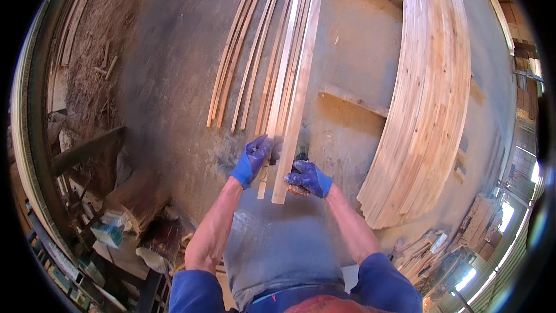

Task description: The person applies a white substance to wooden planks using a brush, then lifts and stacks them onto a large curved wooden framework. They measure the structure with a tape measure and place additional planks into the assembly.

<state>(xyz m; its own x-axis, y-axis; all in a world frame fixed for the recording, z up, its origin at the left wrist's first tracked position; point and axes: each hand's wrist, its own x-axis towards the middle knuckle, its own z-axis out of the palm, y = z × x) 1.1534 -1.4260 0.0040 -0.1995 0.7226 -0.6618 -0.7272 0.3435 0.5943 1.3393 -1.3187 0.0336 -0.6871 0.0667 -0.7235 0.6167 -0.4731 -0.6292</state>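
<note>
At picture centre, the left hand, in a blue glove, is closing its fingers around the near ends of a bundle of thin wood strips, gripping them from the nine o'clock side. The right hand, also blue-gloved, is curling against the widest strip from the three o'clock side, near its lower end; whether it is pinching it fully I cannot tell. The strips are running from the hands up toward twelve o'clock, lying along the concrete floor, with a few loose ones fanning out toward eleven o'clock. At two to three o'clock a stack of broad planks is resting on wooden bearers. At nine o'clock, sawdust and scraps are lying beside a dark beam.
</note>
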